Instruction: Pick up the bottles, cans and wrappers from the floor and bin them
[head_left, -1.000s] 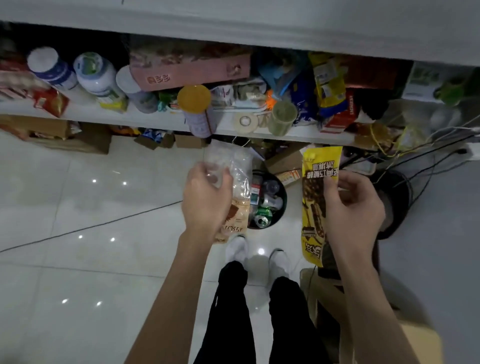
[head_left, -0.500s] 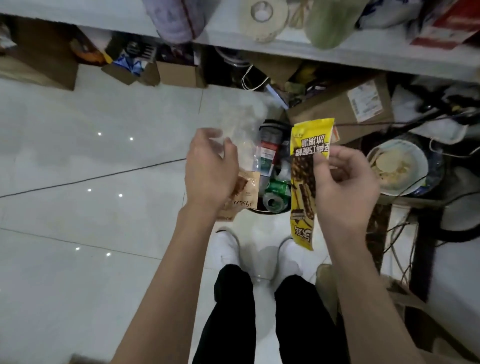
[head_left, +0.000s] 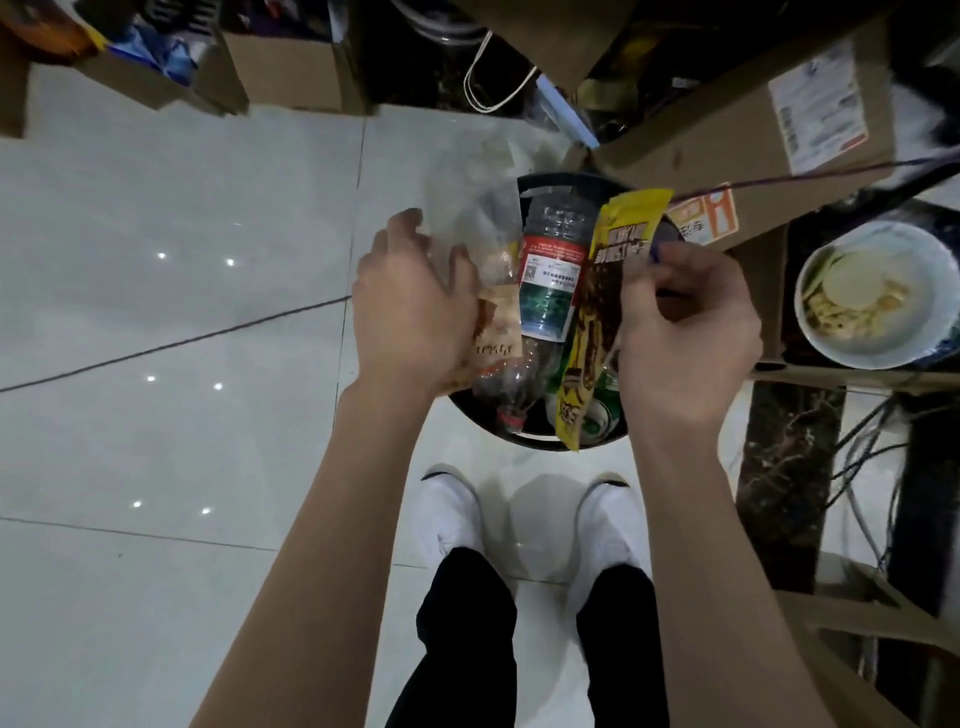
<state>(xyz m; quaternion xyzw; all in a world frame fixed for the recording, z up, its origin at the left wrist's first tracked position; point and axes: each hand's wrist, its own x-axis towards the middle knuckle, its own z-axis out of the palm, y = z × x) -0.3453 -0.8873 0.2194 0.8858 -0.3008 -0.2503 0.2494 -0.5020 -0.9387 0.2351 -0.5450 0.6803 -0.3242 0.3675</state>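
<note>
A round black bin (head_left: 530, 434) stands on the floor just beyond my white shoes. Inside lie a clear plastic bottle (head_left: 550, 291) with a red and white label and a green can (head_left: 597, 410). My left hand (head_left: 415, 312) grips a clear and tan plastic wrapper (head_left: 488, 291) over the bin's left side. My right hand (head_left: 685, 332) pinches a long yellow and brown snack wrapper (head_left: 602, 312), which hangs over the bin's right side.
Cardboard boxes (head_left: 727, 130) and a low shelf crowd the far side of the bin. A white bowl (head_left: 872, 286) with food scraps sits to the right above cables (head_left: 872, 467). A thin black cord (head_left: 171, 343) crosses the pale floor tiles at the left.
My view has dropped and closed in on the bin. Both hands, each holding its wrapper, have come down over the bin's opening.
</note>
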